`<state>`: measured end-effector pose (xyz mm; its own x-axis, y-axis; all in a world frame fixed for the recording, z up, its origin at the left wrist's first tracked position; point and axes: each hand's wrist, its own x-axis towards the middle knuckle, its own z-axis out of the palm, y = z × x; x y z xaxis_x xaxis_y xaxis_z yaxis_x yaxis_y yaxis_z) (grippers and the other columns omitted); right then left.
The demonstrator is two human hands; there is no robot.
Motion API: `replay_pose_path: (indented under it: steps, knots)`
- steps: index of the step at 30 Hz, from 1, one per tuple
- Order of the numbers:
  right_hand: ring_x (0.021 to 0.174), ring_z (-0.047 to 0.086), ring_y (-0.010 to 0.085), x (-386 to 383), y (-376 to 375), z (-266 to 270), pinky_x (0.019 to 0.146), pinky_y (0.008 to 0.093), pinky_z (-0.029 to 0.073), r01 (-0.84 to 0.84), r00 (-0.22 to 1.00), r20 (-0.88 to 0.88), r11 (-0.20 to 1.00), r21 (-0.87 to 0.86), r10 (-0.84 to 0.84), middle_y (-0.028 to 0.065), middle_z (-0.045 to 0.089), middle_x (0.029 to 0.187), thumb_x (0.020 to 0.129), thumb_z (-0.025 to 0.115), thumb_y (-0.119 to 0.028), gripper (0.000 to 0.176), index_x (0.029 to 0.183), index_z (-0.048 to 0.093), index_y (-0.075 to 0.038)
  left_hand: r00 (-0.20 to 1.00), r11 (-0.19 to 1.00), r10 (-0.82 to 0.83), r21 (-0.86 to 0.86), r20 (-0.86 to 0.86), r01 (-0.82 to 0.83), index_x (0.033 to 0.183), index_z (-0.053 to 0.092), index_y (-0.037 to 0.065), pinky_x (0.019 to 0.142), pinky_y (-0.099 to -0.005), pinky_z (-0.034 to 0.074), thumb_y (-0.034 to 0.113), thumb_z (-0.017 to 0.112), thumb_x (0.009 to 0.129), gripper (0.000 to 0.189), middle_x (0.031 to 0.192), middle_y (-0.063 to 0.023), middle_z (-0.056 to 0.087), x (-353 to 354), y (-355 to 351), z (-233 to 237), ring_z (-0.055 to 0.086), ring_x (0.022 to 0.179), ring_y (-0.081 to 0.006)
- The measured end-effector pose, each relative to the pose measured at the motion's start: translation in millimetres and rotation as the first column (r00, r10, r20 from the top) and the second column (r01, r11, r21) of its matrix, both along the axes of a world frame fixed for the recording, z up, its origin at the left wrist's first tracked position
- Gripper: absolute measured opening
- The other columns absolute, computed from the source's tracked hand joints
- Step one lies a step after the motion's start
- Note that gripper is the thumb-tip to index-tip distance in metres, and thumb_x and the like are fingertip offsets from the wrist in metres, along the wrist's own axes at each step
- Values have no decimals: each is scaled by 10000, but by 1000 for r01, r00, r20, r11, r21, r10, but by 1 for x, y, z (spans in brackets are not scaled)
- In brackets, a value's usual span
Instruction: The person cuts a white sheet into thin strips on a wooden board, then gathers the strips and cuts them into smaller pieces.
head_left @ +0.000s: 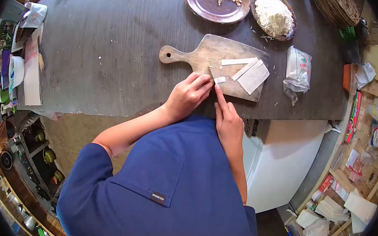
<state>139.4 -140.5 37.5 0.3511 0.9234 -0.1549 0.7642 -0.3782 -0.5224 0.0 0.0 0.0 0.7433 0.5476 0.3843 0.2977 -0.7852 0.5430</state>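
A wooden cutting board with a holed handle lies near the table's front edge. My left hand is closed at its lower left, around what looks like a small knife; only a thin part shows past the fingers and the handle is hidden. Small white cut strips lie beside those fingertips. My right hand holds them down with its outstretched index finger, the other fingers curled. On the board's right half are a flat pale slab and two long pale strips.
At the table's back stand a brown plate with brown pieces and a dark bowl heaped with white shreds. A plastic packet lies right of the board. Woven trays are at the far right corner. Cluttered shelves line both sides.
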Motion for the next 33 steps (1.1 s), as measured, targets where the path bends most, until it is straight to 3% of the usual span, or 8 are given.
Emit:
replay_pose_path:
  steps: [3,5,13,18,25,27,33]
  knots:
    - [651,661,358,-6,-4,6,611,504,545,8,1000,-7,999,39,-8,114,568,833,1084,621,-250,597,1633,455,-416,1000,1000,8,-19,9,-8,1117,752,10,899,-373,593,21,789,843,277,1168,-94,674,-4,6,3,666,1068,-287]
    - [640,651,369,-7,-17,8,605,510,540,31,999,-2,997,-65,-32,122,565,834,1088,615,-253,586,1631,460,-410,1000,999,13,-39,18,-12,1110,752,7,887,-375,594,29,791,841,272,1138,-88,672,-2,4,1,665,1046,-283]
    - [664,657,380,-2,1,8,606,511,540,7,999,-36,999,53,-5,129,558,833,1097,600,-257,573,1631,459,-407,1000,1000,12,14,-15,-12,1108,751,9,888,-371,591,48,787,845,268,1106,-85,671,1,2,0,664,1031,-274]
    - [669,662,387,-2,-10,3,615,510,548,12,1000,-2,998,-62,-12,126,566,849,1095,604,-261,561,1622,474,-403,999,999,31,15,-23,-30,1106,750,5,898,-365,591,43,785,834,277,1110,-86,671,1,1,0,668,1045,-271]
    - [646,649,388,-2,-2,10,618,510,555,-24,1000,-11,999,36,25,129,568,851,1096,600,-258,567,1628,463,-397,999,999,44,-21,25,-43,1084,758,4,889,-367,597,44,792,825,264,1133,-77,684,0,2,1,673,1047,-267]
    - [649,650,391,-3,-9,8,614,511,554,4,1000,-2,998,-63,-4,135,566,845,1096,601,-253,563,1625,469,-394,998,998,45,-49,47,-43,1082,759,4,887,-368,598,46,796,822,265,1138,-77,685,0,1,-1,673,1048,-268]
    - [636,649,365,-2,5,4,605,511,548,-12,1000,-18,999,45,13,125,553,821,1090,611,-245,597,1639,445,-409,1000,1000,15,18,-3,-15,1101,755,6,888,-373,598,30,803,816,290,1133,-77,688,-2,2,5,676,1062,-272]
